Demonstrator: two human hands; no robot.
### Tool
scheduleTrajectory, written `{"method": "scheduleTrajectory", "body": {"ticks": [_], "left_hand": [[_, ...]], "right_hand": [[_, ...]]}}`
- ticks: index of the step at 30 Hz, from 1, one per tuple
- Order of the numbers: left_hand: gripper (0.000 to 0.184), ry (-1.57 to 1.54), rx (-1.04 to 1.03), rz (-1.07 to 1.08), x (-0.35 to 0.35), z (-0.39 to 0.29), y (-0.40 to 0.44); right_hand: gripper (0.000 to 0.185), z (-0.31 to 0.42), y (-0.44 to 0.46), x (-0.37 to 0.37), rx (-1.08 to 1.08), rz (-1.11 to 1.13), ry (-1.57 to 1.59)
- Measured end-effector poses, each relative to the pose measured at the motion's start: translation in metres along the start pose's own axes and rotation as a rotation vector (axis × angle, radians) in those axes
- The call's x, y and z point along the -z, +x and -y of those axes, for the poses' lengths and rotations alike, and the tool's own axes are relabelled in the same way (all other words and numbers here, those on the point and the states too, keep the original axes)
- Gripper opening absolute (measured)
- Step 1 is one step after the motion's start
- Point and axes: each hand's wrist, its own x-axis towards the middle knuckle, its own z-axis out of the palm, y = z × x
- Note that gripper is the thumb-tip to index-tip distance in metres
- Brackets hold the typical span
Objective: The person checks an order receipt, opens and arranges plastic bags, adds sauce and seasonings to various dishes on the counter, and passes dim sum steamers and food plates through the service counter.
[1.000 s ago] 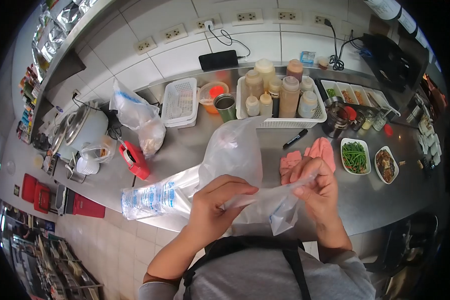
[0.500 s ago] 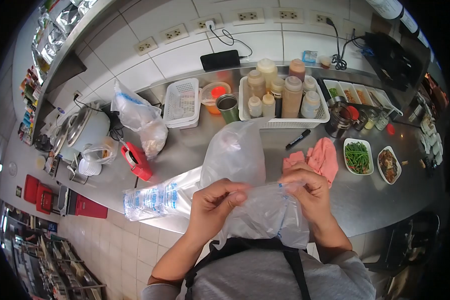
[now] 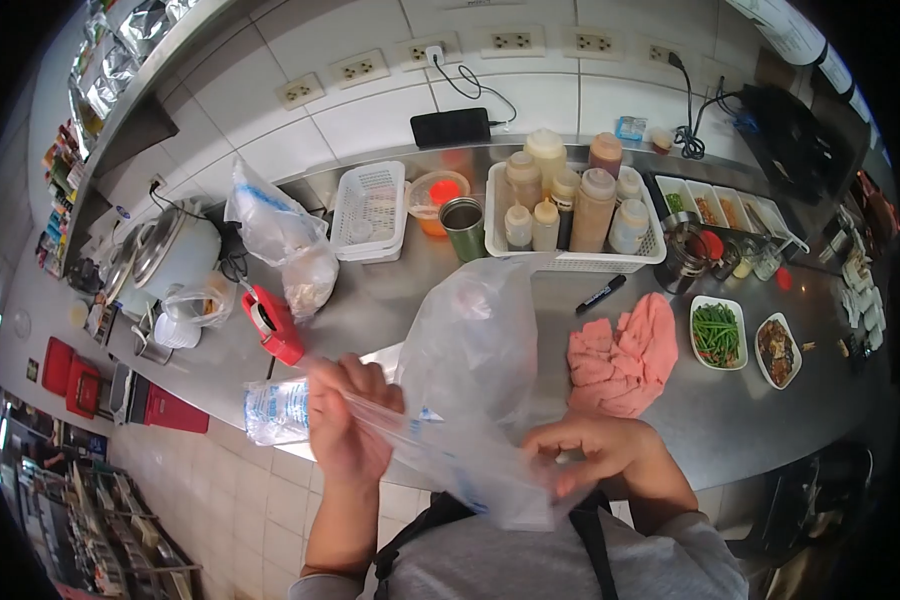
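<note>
A clear plastic bag (image 3: 470, 465) is stretched slantwise in front of my body. My left hand (image 3: 348, 415), slightly blurred, is closed on its upper left edge. The fingers of my right hand (image 3: 605, 455) curl in a pinch at the bag's right end, lower down. Just beyond, another translucent plastic bag (image 3: 470, 340) stands puffed up on the steel counter; its contents are unclear. A pack of plastic bags with blue print (image 3: 275, 412) lies partly behind my left hand. To the right, a crumpled pink cloth (image 3: 625, 360) lies beyond my right hand.
A red tape dispenser (image 3: 273, 325) and a tied plastic bag (image 3: 285, 245) stand left. Farther back are a white basket of sauce bottles (image 3: 575, 262), a metal cup (image 3: 462, 230) and a black marker (image 3: 600, 292). Green beans (image 3: 717, 332) and another dish (image 3: 777, 350) sit right.
My left hand has moved left and the right hand down, pulling the bag from level to slanted between them. The pink cloth is now uncovered.
</note>
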Motion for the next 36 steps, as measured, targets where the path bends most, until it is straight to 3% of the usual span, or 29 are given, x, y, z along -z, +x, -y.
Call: {"method": "scheduleTrajectory", "body": {"ticks": [2, 3, 4, 6, 8, 11, 12, 14, 17, 19, 23, 26, 28, 31, 32, 35, 36], "left_hand": [[0.019, -0.136, 0.045, -0.142, 0.006, -0.007, 0.003], [0.018, -0.231, 0.081, -0.219, 0.014, -0.006, 0.004], [0.016, -0.328, 0.116, -0.292, 0.023, -0.003, 0.006], [0.019, -0.214, 0.263, -0.417, 0.043, 0.014, 0.001], [0.026, -0.147, 0.435, -0.566, 0.049, 0.037, -0.001], [0.030, -0.247, 0.441, -0.441, 0.088, 0.082, -0.017], [0.030, -0.278, 0.487, -0.510, 0.105, 0.096, -0.023], [0.030, -0.340, 0.577, -0.652, 0.135, 0.122, -0.037], [0.030, -0.158, 0.694, -0.731, 0.150, 0.147, -0.063], [0.029, -0.022, 0.670, -0.662, 0.170, 0.163, -0.082], [0.027, 0.142, 0.629, -0.690, 0.148, 0.161, -0.079], [0.028, 0.007, 0.571, -0.801, 0.114, 0.137, -0.075], [0.031, -0.027, 0.577, -0.728, 0.100, 0.119, -0.084], [0.034, -0.016, 0.645, -0.500, 0.109, 0.116, -0.115], [0.035, -0.003, 0.673, -0.401, 0.116, 0.119, -0.123], [0.036, 0.226, 0.793, -0.391, 0.119, 0.135, -0.122], [0.035, 0.127, 0.782, -0.464, 0.112, 0.131, -0.114]], "right_hand": [[0.043, 0.011, 0.003, 0.000, -0.010, 0.038, -0.049], [0.049, 0.012, 0.004, 0.016, 0.263, 0.042, -0.204], [0.054, 0.008, 0.014, 0.029, 0.476, 0.062, 0.026], [0.067, 0.011, 0.029, 0.045, 0.667, -0.060, 0.358], [0.077, 0.022, 0.054, 0.055, 0.641, -0.317, 0.455], [0.078, 0.015, 0.092, 0.079, 0.529, -0.410, 0.554], [0.076, 0.001, 0.100, 0.092, 0.478, -0.398, 0.600], [0.064, -0.044, 0.094, 0.113, 0.257, -0.461, 0.633], [0.044, -0.116, 0.067, 0.136, -0.109, -0.622, 0.793], [0.038, -0.151, 0.046, 0.137, -0.250, -0.651, 0.870], [0.040, -0.193, 0.022, 0.113, -0.031, -0.724, 1.020], [0.044, -0.182, 0.008, 0.077, 0.202, -0.684, 1.127], [0.047, -0.161, -0.005, 0.047, 0.286, -0.608, 1.119], [0.056, -0.149, -0.014, 0.008, 0.207, -0.574, 0.908], [0.057, -0.149, -0.013, 0.000, 0.094, -0.591, 0.809], [0.057, -0.183, -0.023, -0.008, -0.220, -0.599, 0.516], [0.053, -0.186, -0.022, -0.012, -0.184, -0.633, 0.556]]}}
